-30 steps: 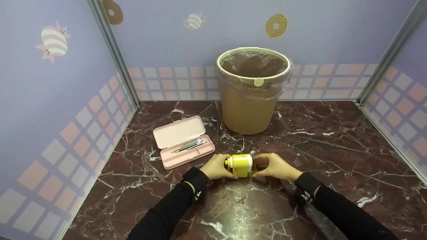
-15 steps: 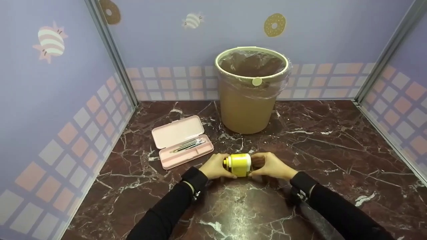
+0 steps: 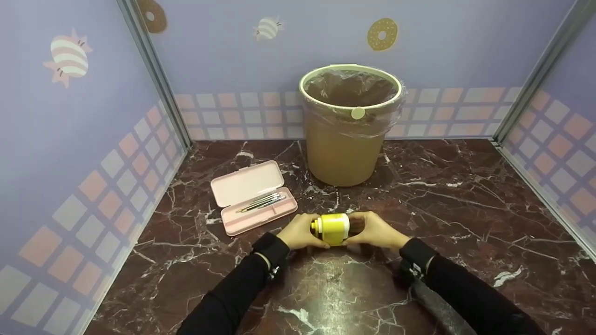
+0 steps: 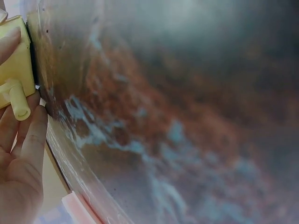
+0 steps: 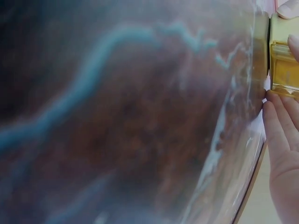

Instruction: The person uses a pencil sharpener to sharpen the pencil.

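A small yellow pencil sharpener (image 3: pixel 333 229) with a white right end lies on the dark marbled table between both hands. My left hand (image 3: pixel 300 231) grips its left end, thumb at the front and fingers behind. In the left wrist view, the sharpener's yellow crank handle (image 4: pixel 19 100) sticks out above the left fingers (image 4: pixel 33 135). My right hand (image 3: pixel 375 230) holds the right end between thumb and fingers. A clear yellow drawer (image 5: pixel 285 70) shows beside the right thumb in the right wrist view.
An open pink pencil case (image 3: pixel 237 225) with several pencils (image 3: pixel 263 203) lies behind and left of the hands. A tan waste bin (image 3: pixel 342 158) with a clear plastic liner stands at the back. Patterned panels (image 3: pixel 223 56) enclose the table (image 3: pixel 465 279) at the back and sides.
My right hand has moved slightly left, closing in on the sharpener's right end. My left hand keeps its grip, and the whole head view has shifted a little.
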Motion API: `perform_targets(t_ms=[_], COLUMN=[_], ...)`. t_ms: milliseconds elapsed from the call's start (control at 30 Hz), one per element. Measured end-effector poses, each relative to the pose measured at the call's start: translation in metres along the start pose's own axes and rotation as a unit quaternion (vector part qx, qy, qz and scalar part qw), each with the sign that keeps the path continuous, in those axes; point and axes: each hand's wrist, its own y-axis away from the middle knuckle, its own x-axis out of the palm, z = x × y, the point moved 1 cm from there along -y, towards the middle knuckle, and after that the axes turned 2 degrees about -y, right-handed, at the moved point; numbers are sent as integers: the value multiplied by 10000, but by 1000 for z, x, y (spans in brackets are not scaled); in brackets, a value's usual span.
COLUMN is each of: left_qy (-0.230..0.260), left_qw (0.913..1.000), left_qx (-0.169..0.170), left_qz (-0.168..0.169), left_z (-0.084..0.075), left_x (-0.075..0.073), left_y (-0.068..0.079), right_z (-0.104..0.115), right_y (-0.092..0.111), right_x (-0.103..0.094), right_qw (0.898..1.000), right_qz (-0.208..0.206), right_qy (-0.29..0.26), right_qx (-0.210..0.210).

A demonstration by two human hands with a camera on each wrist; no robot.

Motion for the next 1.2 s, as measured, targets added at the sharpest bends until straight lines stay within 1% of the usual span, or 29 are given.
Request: perform_targets(t_ms=[167,433,733,867,967,1033,1133,1200], left_qy=[77,77,-83,-156,-206,-158,-317,-583], left_qw=[10000,10000,9999,9997,9995,9996,9987,9961], left_qx=[-18,-59,121,188,213,167,-31,-186], left_qz=[7,16,-1,16,-65,-146,-393,-634], left_z=[-2,-4,-5,-6,-5,-4,-5,-6], left_x=[-1,0,0,-3,-7,-11,-21,-30], left_y=[1,3,-1,-3,-4,-6,-8,-10], right_z=[1,3,6,5,2,-2,-9,-14], right_y=[-1,-1,5,11,18,24,32,38], right_x=[0,1,3,0,-8,-16,-29,-38], right_qw=[9996,9992,9985,9976,9955,9925,9861,9820], right_qz=[-64,12,-217,-429,-737,-981,-1337,-1540], right_qy=[271,391,502,538,482,500,494,539], right_qx=[-14,28,-35,73,343,536,857,952])
